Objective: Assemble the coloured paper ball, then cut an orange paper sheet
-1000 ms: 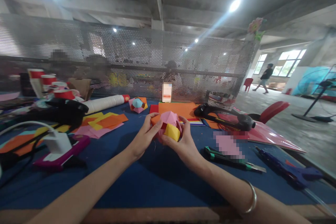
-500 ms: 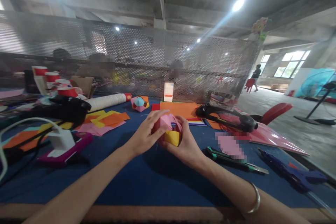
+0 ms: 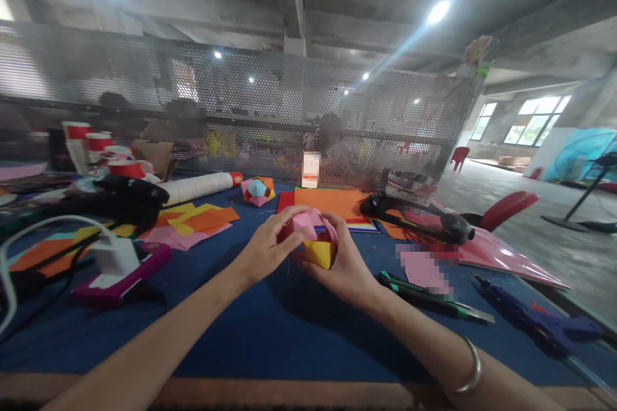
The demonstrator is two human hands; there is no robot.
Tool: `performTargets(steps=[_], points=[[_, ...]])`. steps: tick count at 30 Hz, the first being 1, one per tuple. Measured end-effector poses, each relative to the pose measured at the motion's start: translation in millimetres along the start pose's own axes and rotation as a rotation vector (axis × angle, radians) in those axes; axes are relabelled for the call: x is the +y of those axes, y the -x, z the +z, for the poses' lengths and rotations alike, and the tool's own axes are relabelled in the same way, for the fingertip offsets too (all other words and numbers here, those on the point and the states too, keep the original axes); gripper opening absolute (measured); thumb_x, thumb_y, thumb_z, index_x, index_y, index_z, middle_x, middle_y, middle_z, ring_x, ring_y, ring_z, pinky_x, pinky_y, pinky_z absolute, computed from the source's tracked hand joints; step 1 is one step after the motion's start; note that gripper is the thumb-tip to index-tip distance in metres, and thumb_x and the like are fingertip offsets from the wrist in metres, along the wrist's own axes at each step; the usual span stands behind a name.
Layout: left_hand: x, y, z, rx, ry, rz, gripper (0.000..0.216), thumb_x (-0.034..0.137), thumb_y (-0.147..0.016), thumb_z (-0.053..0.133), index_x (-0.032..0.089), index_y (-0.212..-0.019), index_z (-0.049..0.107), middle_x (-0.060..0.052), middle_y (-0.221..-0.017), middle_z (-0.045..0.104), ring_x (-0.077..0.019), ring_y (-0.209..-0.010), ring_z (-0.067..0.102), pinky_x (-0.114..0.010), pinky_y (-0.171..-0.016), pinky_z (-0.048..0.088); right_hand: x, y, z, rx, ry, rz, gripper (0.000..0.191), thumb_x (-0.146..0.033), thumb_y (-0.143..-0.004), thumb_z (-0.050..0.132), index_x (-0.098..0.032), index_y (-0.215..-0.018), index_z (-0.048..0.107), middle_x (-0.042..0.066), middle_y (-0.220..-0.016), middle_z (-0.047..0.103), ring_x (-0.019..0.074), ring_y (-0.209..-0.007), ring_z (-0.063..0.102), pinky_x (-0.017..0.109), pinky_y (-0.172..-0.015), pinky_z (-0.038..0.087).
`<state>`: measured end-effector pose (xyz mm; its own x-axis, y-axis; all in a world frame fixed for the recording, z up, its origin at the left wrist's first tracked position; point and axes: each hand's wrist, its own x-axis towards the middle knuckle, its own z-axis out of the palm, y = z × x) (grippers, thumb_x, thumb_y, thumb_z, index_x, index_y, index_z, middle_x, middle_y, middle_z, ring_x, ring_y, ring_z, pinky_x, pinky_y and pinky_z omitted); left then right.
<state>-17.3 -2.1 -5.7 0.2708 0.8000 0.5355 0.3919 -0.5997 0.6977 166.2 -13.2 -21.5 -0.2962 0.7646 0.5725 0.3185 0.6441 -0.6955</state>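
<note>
Both of my hands hold a folded paper ball (image 3: pixel 314 239) of pink, red and yellow pieces just above the blue table top (image 3: pixel 270 327). My left hand (image 3: pixel 268 245) grips its left side, fingers curled over the pink top. My right hand (image 3: pixel 343 264) cups it from the right and below, thumb on the upper edge. A silver bangle (image 3: pixel 470 369) sits on my right wrist.
A finished paper ball (image 3: pixel 257 191), loose coloured sheets (image 3: pixel 197 221), an orange sheet stack (image 3: pixel 330 201), a white roll (image 3: pixel 197 187), a glue gun (image 3: pixel 126 194), a utility knife (image 3: pixel 434 297), a blue glue gun (image 3: pixel 535 324) and a phone with charger (image 3: pixel 116 263) lie around. A perforated metal screen (image 3: pixel 270 122) backs the table.
My left fingers shifted from spread over the ball's top to curled onto its pink flap. The ball turned slightly in my hands. A person walking at the far right has left view.
</note>
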Motion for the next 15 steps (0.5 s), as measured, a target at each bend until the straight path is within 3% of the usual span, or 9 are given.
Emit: performTargets(steps=[4,10,15], points=[[-0.2,-0.9,0.3,0.021,0.016,-0.021,0.037,0.047,-0.089,0.052,0.027,-0.120,0.053,-0.001,-0.127,0.059,-0.0201,-0.119,0.052,-0.033,-0.102,0.038,-1.2,1.6,-1.5,-0.025,0.070,-0.012,0.072,-0.032,-0.072,0.073,-0.023,-0.131,0.032,0.012,-0.133,0.047,0.0240,-0.119,0.052,0.044,-0.100,0.045],[-3.6,-1.5,2.6,0.037,0.050,-0.071,0.032,0.048,-0.093,0.042,0.022,-0.108,0.052,-0.002,-0.104,0.061,-0.0182,-0.094,0.058,-0.032,-0.087,0.046,-1.4,0.1,-2.4,-0.028,0.130,-0.006,0.068,-0.034,-0.073,0.072,-0.024,-0.130,0.035,0.011,-0.133,0.047,0.0252,-0.121,0.050,0.046,-0.100,0.044],[-1.1,-0.1,3.5,0.045,0.090,-0.095,0.034,0.050,-0.096,0.035,0.023,-0.109,0.051,-0.003,-0.107,0.060,-0.0184,-0.099,0.057,-0.031,-0.089,0.046,-0.5,-0.9,-2.6,-0.026,0.143,0.012,0.066,-0.037,-0.075,0.070,-0.022,-0.129,0.035,0.012,-0.132,0.047,0.0248,-0.121,0.050,0.045,-0.100,0.044]])
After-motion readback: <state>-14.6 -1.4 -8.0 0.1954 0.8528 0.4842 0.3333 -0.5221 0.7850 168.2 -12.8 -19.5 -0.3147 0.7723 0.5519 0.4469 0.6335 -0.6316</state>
